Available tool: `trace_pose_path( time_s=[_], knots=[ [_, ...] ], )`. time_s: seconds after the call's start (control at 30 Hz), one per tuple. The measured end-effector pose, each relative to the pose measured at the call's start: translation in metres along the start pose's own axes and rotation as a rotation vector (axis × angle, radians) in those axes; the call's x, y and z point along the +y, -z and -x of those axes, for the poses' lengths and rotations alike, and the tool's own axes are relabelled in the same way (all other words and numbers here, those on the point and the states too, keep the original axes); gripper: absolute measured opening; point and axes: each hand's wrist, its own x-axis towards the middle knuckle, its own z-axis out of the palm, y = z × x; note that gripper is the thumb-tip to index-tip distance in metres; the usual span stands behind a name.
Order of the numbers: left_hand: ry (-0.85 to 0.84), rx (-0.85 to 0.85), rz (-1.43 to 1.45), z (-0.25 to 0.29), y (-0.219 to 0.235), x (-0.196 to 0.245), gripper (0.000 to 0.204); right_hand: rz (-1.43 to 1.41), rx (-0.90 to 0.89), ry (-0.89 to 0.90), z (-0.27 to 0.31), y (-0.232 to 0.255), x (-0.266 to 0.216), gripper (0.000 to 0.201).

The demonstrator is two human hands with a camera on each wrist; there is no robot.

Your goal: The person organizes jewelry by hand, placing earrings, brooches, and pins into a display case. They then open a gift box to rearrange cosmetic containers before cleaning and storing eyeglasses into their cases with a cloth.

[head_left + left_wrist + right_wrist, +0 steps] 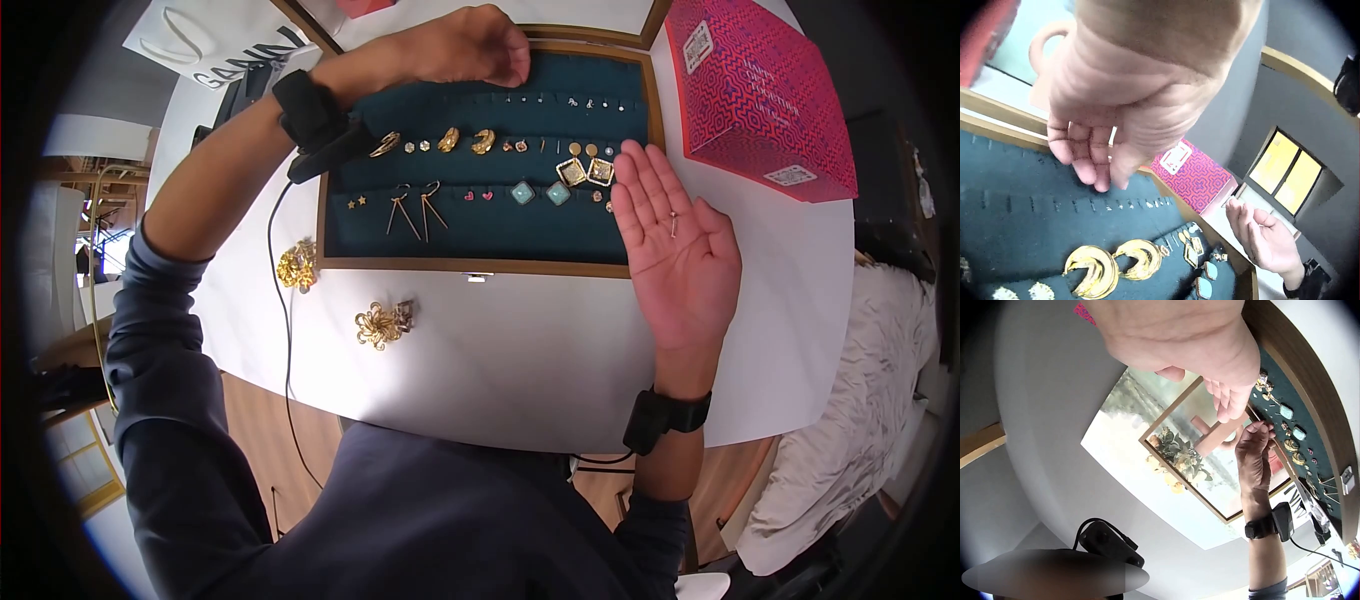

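Observation:
My left hand is over the back row of the jewelry box, at its rear edge. In the left wrist view, the left fingers bend down with the thumb beside them, and I cannot tell whether a small piece is between the tips. To the right of the box, my right hand is palm up with its fingers extended. A small, thin earring lies on that palm near the base of the fingers. The wood-framed jewelry box has dark teal rows bearing several earrings, including gold hoops and turquoise diamond-shaped ones.
Gold flower-like ornaments lie on the white table in front of the box. A pink patterned gift box stands at the back right, a white bag at the back left. A black cable runs down from the left wrist.

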Motion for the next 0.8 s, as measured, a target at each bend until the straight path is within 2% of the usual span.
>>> trace_pose_path(
  time_s=[0.1,0.3,0.4,0.47,0.5,0.57,0.6,0.63,0.67,0.77,0.8],
  knots=[
    [0.042,-0.010,-0.055,-0.002,-0.004,0.024,0.009,0.048,-0.018,0.003,0.001,-0.001,0.000,0.061],
    [0.078,-0.042,-0.215,-0.017,-0.013,0.025,0.010,0.007,-0.017,0.000,0.000,0.001,-0.001,0.060],
    [0.011,0.128,-0.170,-0.009,-0.014,0.032,0.010,-0.052,-0.008,0.001,0.000,0.000,-0.001,0.060],
    [-0.043,0.210,-0.030,-0.014,-0.013,0.047,0.012,-0.050,-0.017,0.006,0.001,-0.003,0.001,0.062],
    [-0.076,0.246,0.047,-0.018,-0.013,0.062,0.017,-0.043,-0.022,0.007,0.001,-0.004,0.002,0.063],
    [-0.277,0.397,0.118,-0.012,-0.021,0.113,0.013,-0.022,-0.027,0.014,0.000,-0.006,0.004,0.065],
    [-0.412,0.374,-0.039,-0.010,-0.028,0.122,0.013,0.043,0.003,0.008,0.000,-0.009,0.005,0.062],
    [-0.541,0.351,-0.198,-0.008,-0.034,0.130,0.016,0.005,-0.226,-0.033,-0.006,0.007,0.002,0.060],
    [-0.547,0.326,-0.221,-0.005,-0.043,0.136,0.019,-0.033,-0.459,-0.080,-0.017,0.037,0.000,0.059],
    [-0.521,0.280,-0.279,0.003,-0.067,0.142,0.030,0.012,-0.347,-0.104,-0.003,0.008,0.006,0.046],
    [-0.490,0.283,-0.269,0.005,-0.071,0.144,0.032,0.068,-0.258,-0.090,0.002,-0.006,0.010,0.041]
  ],
)
